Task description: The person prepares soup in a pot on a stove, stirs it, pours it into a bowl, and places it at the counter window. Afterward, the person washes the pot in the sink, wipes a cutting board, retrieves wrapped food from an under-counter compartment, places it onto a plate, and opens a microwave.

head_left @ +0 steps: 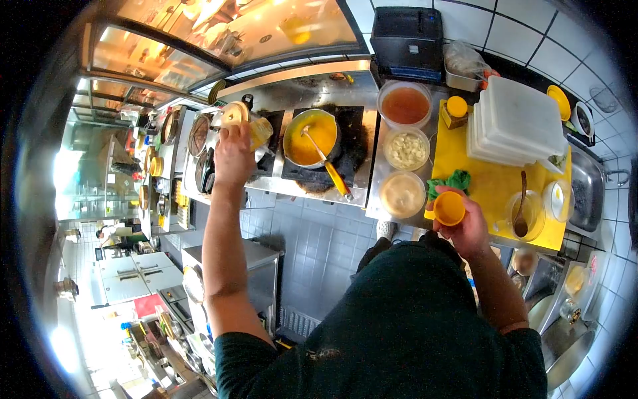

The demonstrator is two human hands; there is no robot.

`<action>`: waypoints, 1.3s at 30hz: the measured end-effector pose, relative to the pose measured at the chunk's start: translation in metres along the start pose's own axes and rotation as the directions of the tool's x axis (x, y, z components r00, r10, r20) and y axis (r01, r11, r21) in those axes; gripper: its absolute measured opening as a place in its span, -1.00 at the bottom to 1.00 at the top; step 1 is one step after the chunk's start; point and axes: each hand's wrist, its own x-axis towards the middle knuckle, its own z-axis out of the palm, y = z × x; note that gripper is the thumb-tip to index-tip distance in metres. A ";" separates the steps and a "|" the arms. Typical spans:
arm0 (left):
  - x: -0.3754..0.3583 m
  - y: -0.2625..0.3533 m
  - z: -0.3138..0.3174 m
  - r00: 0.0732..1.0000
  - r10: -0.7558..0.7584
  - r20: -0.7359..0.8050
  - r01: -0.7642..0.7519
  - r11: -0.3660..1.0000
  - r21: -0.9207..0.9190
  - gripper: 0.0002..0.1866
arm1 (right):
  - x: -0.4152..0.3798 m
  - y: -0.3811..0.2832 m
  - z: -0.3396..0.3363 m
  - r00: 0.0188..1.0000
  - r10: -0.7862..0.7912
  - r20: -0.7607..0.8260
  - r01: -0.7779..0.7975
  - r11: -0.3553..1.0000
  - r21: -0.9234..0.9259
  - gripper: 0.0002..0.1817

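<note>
My left hand (235,156) reaches out over the left end of the stove, its fingers closed round a small clear jar (260,133) with yellowish contents. Right beside those fingers is a round beige lid (234,113). A pot (318,130) of thick yellow-orange food sits on the burner to the right, a spoon (327,159) with a yellow handle leaning in it. Near my body, my right hand (468,226) grips a yellow cap (449,208), its hollow side facing up. Just behind the cap, a green cloth (454,183) lies at the corner of the yellow cutting board (488,176).
Tubs of reddish liquid (405,105), pale chopped pieces (407,149) and cream-coloured food (403,194) line the counter. On the board stand a yellow-capped jar (456,110), stacked white containers (515,120) and a bowl with a wooden spoon (522,213). A sink (588,186) is far right.
</note>
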 end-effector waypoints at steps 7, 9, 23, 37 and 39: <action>-0.005 -0.020 -0.018 0.990 -0.032 -0.138 0.031 0.999 -0.007 -0.32 | 0.003 0.004 0.017 0.995 -0.077 -0.068 0.080 0.996 0.046 -0.37; -0.002 -0.040 -0.028 0.966 -0.013 -0.258 0.006 1.000 -0.028 -0.27 | 0.000 0.003 0.020 0.990 -0.083 -0.114 0.088 0.995 0.044 -0.37; -0.013 0.023 0.125 0.996 -0.021 0.081 0.038 0.974 -0.225 -0.54 | 0.000 0.016 0.028 0.982 -0.147 -0.115 0.154 0.987 0.055 -0.36; -0.033 0.008 0.163 0.977 0.121 0.173 -0.094 0.983 -0.155 -0.41 | 0.004 0.070 0.079 0.961 -0.199 -0.192 0.217 0.973 0.077 -0.39; -0.034 0.012 0.153 1.000 0.005 0.009 -0.001 0.939 -0.344 -0.41 | 0.002 0.077 0.092 0.959 -0.228 -0.170 0.243 0.968 0.070 -0.38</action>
